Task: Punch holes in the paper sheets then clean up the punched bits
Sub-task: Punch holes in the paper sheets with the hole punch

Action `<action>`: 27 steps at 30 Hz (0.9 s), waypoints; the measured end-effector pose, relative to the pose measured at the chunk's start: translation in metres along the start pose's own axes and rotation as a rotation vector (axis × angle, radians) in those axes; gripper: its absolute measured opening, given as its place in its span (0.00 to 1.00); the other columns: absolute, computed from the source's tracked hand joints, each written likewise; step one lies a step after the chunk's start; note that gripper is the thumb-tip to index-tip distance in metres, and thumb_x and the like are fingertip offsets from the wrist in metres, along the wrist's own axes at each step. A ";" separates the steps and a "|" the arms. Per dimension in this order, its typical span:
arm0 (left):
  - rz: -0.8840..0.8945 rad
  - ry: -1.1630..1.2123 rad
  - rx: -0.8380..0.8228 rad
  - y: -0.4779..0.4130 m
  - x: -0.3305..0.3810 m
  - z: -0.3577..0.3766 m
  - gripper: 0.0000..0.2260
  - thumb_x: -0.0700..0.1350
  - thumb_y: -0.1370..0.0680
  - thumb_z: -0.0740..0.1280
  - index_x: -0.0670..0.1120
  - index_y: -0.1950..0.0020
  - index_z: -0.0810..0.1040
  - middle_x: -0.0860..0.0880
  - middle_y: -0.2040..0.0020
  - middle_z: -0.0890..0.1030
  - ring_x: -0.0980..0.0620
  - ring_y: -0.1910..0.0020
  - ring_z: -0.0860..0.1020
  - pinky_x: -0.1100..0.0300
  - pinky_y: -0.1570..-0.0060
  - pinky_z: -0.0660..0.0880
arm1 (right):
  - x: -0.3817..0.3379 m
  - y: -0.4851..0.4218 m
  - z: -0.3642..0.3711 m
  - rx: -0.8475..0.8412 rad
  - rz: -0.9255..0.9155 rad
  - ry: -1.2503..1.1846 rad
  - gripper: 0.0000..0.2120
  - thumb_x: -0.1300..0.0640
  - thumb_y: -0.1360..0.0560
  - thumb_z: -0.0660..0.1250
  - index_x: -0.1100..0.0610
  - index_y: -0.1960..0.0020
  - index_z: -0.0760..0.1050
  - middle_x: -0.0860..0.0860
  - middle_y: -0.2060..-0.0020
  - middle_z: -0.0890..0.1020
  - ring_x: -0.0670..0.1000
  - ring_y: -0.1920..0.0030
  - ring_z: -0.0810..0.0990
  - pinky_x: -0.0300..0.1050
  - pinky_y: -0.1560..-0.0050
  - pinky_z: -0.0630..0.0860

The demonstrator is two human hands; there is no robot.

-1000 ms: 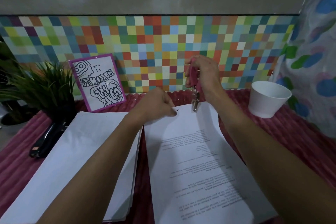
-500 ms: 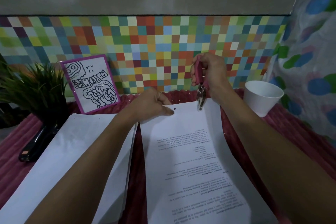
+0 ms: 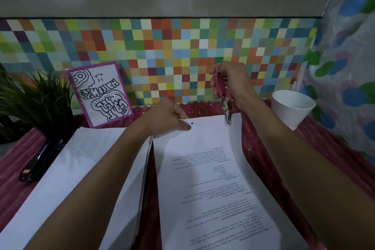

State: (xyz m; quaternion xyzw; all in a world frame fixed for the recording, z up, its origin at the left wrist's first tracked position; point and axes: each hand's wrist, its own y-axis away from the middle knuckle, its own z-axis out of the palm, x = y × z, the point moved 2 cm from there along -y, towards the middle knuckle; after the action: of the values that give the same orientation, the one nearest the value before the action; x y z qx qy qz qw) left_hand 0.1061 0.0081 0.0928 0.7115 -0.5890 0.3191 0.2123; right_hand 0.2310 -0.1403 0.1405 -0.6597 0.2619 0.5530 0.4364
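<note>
A printed paper sheet (image 3: 213, 178) lies on the red ribbed cloth, text upside down to me, with one small punched hole (image 3: 192, 123) near its far edge. My left hand (image 3: 164, 116) pinches the sheet's far left corner. My right hand (image 3: 229, 81) grips a pink-handled hole punch (image 3: 223, 95), whose metal jaws straddle the sheet's far right edge. A second stack of white sheets (image 3: 77, 178) lies to the left under my left forearm. A few tiny white punched bits (image 3: 199, 112) dot the cloth beyond the sheet.
A white cup (image 3: 292, 107) stands at the right. A purple-framed drawing (image 3: 100, 93) leans on the tiled wall. A green plant (image 3: 34, 99) and a black stapler (image 3: 38, 162) sit at the left. A patterned curtain (image 3: 349, 67) hangs at the right.
My right hand has carried the punch to the right along the sheet's far edge, away from the punched hole. My left hand keeps its hold on the corner.
</note>
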 end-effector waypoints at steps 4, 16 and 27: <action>0.004 0.004 -0.003 0.001 -0.001 -0.001 0.06 0.43 0.31 0.78 0.45 0.56 0.87 0.48 0.59 0.86 0.46 0.57 0.83 0.50 0.53 0.80 | 0.003 -0.001 -0.001 0.034 -0.014 -0.015 0.10 0.60 0.34 0.57 0.61 0.63 0.77 0.58 0.74 0.76 0.55 0.77 0.72 0.47 0.73 0.74; 0.098 -0.272 -0.054 -0.004 0.020 0.011 0.10 0.49 0.28 0.74 0.47 0.51 0.79 0.53 0.58 0.80 0.59 0.62 0.74 0.63 0.63 0.69 | 0.008 0.002 0.004 0.103 -0.078 -0.070 0.11 0.62 0.29 0.56 0.61 0.67 0.74 0.54 0.78 0.75 0.55 0.80 0.69 0.45 0.76 0.69; 0.242 -0.234 0.181 -0.017 0.043 0.065 0.09 0.44 0.27 0.72 0.42 0.64 0.78 0.48 0.67 0.80 0.48 0.66 0.77 0.59 0.64 0.70 | 0.008 0.008 0.006 0.125 -0.170 -0.065 0.14 0.64 0.26 0.58 0.68 0.68 0.72 0.61 0.75 0.73 0.56 0.78 0.68 0.44 0.77 0.66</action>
State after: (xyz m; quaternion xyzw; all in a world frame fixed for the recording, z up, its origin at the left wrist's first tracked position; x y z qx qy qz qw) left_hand 0.1402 -0.0624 0.0788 0.6840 -0.6596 0.3092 0.0376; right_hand 0.2229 -0.1378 0.1305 -0.6328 0.2246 0.5179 0.5301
